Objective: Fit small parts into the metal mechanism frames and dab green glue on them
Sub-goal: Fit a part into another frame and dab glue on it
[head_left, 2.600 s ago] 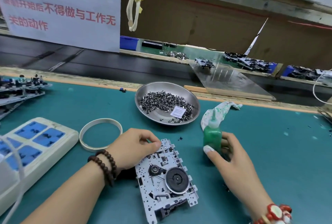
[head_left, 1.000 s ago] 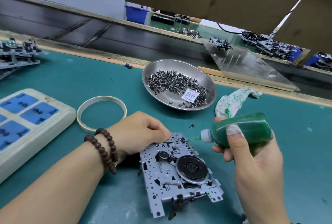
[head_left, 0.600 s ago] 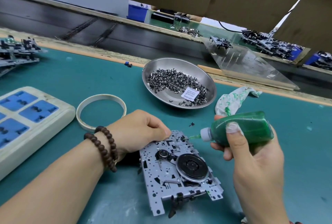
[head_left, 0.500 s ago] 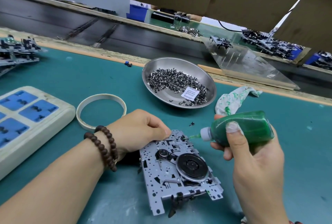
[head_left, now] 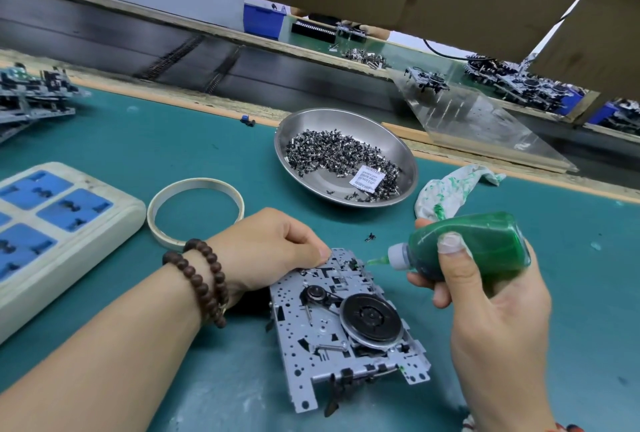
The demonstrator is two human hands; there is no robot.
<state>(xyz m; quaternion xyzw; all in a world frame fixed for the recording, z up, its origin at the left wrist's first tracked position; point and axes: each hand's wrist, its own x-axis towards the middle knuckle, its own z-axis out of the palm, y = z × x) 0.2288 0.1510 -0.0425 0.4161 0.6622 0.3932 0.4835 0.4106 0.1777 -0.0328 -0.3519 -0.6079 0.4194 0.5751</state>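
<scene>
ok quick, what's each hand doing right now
Left hand: fingers curled, pinching the top edge of the metal frame.
Right hand: gripping the green glue bottle.

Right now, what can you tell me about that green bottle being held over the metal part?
The green bottle is soft, see-through plastic full of green glue, with a grey cap and a thin green-stained nozzle. It lies nearly sideways in the right hand, thumb on top and fingers curled beneath. Its nozzle tip points left, at or just above the far edge of the metal frame, which the left hand steadies.
</scene>
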